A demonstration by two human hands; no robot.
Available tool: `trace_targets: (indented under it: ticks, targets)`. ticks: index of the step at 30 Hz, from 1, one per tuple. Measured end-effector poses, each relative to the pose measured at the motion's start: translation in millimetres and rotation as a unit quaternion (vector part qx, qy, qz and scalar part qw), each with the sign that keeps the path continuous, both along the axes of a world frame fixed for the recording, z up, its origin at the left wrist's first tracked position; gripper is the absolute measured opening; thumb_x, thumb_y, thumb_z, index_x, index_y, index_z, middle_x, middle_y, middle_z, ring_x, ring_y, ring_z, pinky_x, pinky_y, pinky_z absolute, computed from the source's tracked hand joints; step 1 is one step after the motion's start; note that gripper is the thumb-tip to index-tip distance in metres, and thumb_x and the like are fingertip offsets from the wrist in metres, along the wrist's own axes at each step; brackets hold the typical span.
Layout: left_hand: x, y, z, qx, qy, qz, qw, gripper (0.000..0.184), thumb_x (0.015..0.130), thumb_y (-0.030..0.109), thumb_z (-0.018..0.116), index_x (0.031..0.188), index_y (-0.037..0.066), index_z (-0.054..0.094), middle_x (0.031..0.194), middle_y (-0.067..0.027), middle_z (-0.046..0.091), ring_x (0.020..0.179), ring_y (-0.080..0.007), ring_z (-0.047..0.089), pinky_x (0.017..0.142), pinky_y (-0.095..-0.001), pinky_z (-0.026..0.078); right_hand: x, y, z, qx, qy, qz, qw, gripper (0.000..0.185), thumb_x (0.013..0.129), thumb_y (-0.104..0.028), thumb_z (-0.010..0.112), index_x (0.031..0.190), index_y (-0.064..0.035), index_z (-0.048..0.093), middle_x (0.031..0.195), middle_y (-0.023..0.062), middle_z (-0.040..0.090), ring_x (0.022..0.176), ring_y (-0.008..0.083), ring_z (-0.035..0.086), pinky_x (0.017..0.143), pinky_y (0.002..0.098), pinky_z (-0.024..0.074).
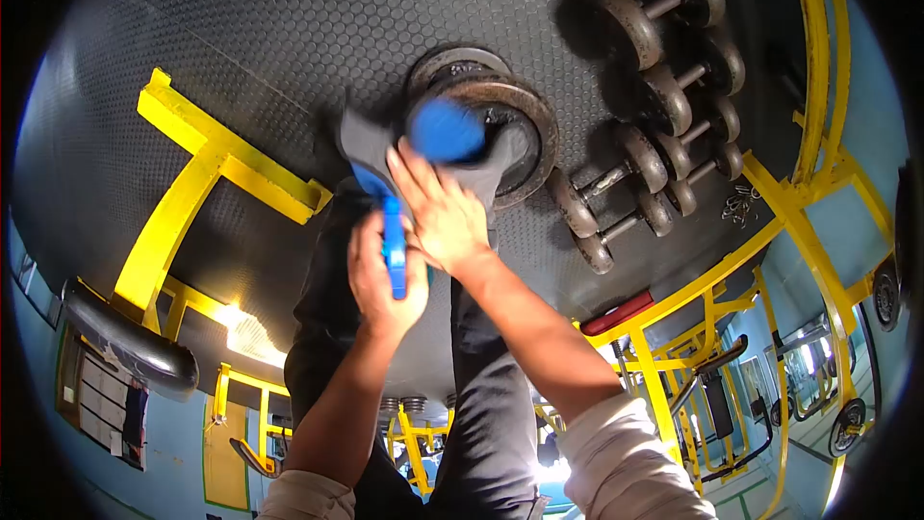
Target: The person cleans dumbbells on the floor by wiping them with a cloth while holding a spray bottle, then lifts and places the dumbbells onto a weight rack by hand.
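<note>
Weight plates [526, 101]: rust-edged, overlapping one another on the dark studded floor [241, 19].
Left hand [387, 270]: below and left of the weight plates, fingers curled and closed round a blue handle.
Blue handle [395, 248]: upright in the view, gripped below and left of the weight plates.
Right hand [441, 212]: just below the weight plates, beside the left hand; flat, fingers stretched out and lying close together, pointing up and left. I cannot tell whether the fingertips touch the blue round piece.
Blue round piece [448, 130]: blurred, in front of the left part of the weight plates; what it is cannot be told.
Grey material [364, 140]: beside the weight plates on their left; more grey shows across their lower edge, too blurred to tell whether the two are joined.
Trouser legs [486, 376]: dark, below the weight plates.
Dumbbells [664, 96]: in rows to the right of the weight plates.
Yellow frame [207, 159]: well to the left of the weight plates, its black roller [130, 342] lower down.
Red pad [618, 313]: below and right of the weight plates.
</note>
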State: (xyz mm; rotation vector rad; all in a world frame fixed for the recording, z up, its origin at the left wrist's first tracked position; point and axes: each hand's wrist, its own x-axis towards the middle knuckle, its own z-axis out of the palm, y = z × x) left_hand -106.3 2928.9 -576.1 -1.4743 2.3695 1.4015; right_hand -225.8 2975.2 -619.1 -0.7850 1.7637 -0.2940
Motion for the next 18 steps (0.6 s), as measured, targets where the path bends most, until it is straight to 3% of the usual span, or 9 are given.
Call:
trace_targets:
  ticks: [1, 3, 5, 6, 7, 9, 11, 14, 18]
  targets:
    - [-1.6, 3.2, 5.0, 0.049, -0.039, -0.019, 0.998, 0.044, 0.078, 0.005, 0.062, 0.119, -0.001, 0.049, 0.108, -0.0185, 0.060, 0.093, -0.0300, 0.060, 0.082, -0.0384, 0.049, -12.6, 6.0, 15.5, 0.122, -0.158, 0.015, 0.980, 0.082, 0.077, -0.032, 0.064, 0.149, -0.0209, 0.026, 0.138, 0.0093, 0.048, 0.131, 0.0316, 0.041, 0.107, 0.0576, 0.0270]
    - [-4.8, 5.8, 8.1, 0.100, -0.043, -0.065, 0.992, 0.052, 0.072, 0.006, 0.063, 0.121, -0.001, 0.048, 0.102, -0.0208, 0.058, 0.092, -0.0400, 0.059, 0.080, -0.0453, 0.049, -5.5, 64.3, 9.1, 0.023, 0.079, 0.216, 0.973, 0.083, 0.076, -0.029, 0.062, 0.149, -0.0233, 0.025, 0.116, 0.0098, 0.062, 0.105, 0.0282, 0.061, 0.103, 0.0582, 0.0318]
    - [-6.4, 5.3, 6.9, 0.072, -0.018, -0.075, 0.994, 0.051, 0.073, 0.007, 0.062, 0.122, -0.001, 0.047, 0.101, -0.0202, 0.057, 0.090, -0.0382, 0.060, 0.078, -0.0444, 0.049, -32.7, 99.6, 0.8, -0.150, 0.282, 0.132, 0.938, 0.085, 0.075, -0.028, 0.061, 0.150, -0.0179, 0.023, 0.116, 0.0144, 0.062, 0.105, 0.0292, 0.061, 0.103, 0.0586, 0.0314]
    - [-4.1, 6.0, 5.5, 0.097, -0.025, -0.047, 0.994, 0.052, 0.074, 0.007, 0.061, 0.123, -0.001, 0.046, 0.101, -0.0199, 0.057, 0.088, -0.0352, 0.061, 0.077, -0.0423, 0.050, -46.1, 102.4, -2.0, 0.049, 0.163, 0.044, 0.984, 0.085, 0.074, -0.027, 0.061, 0.149, -0.0136, 0.024, 0.127, 0.0180, 0.054, 0.118, 0.0318, 0.051, 0.107, 0.0589, 0.0258]
    - [-2.3, 6.0, 4.8, 0.100, -0.030, -0.041, 0.994, 0.052, 0.074, 0.007, 0.061, 0.123, -0.001, 0.046, 0.101, -0.0199, 0.057, 0.088, -0.0352, 0.061, 0.077, -0.0423, 0.050, -56.1, 100.2, -6.3, 0.251, 0.032, -0.044, 0.967, 0.085, 0.074, -0.027, 0.060, 0.149, -0.0093, 0.024, 0.137, 0.0217, 0.046, 0.131, 0.0345, 0.040, 0.110, 0.0592, 0.0201]
    - [-4.6, 3.6, 5.9, 0.044, -0.022, -0.015, 0.999, 0.050, 0.075, 0.007, 0.060, 0.123, -0.001, 0.047, 0.101, -0.0195, 0.057, 0.085, -0.0319, 0.061, 0.076, -0.0406, 0.050, -54.9, 70.1, -31.8, 0.018, 0.416, -0.107, 0.903, 0.084, 0.074, -0.025, 0.061, 0.147, -0.0025, 0.025, 0.150, 0.0235, 0.026, 0.142, 0.0378, 0.017, 0.114, 0.0572, 0.0103]
    - [-5.9, -3.0, 9.0, 0.024, 0.013, 0.019, 0.999, 0.048, 0.077, 0.005, 0.059, 0.124, -0.002, 0.048, 0.107, -0.0189, 0.058, 0.086, -0.0291, 0.060, 0.076, -0.0375, 0.050, -48.5, 11.0, -35.4, -0.016, 0.442, -0.100, 0.891, 0.084, 0.075, -0.026, 0.063, 0.146, -0.0025, 0.026, 0.153, 0.0206, 0.020, 0.143, 0.0375, 0.014, 0.114, 0.0569, 0.0081]
    - [1.2, -11.9, 3.5, -0.025, 0.032, 0.088, 0.995, 0.050, 0.079, 0.002, 0.057, 0.127, -0.005, 0.045, 0.124, -0.0181, 0.055, 0.098, -0.0247, 0.058, 0.082, -0.0329, 0.048, -21.8, -11.1, -17.8, -0.040, 0.325, -0.020, 0.945, 0.085, 0.076, -0.030, 0.066, 0.146, -0.0051, 0.027, 0.153, 0.0153, 0.025, 0.142, 0.0365, 0.018, 0.114, 0.0567, 0.0096]
    - [3.2, -18.0, 0.2, 0.001, 0.041, 0.112, 0.993, 0.053, 0.079, 0.001, 0.058, 0.129, -0.004, 0.043, 0.125, -0.0179, 0.055, 0.102, -0.0252, 0.057, 0.084, -0.0328, 0.048, -9.2, 73.6, 9.3, -0.012, 0.151, 0.070, 0.986, 0.082, 0.072, -0.025, 0.067, 0.145, -0.0107, 0.033, 0.152, 0.0143, 0.027, 0.140, 0.0355, 0.023, 0.114, 0.0562, 0.0105]
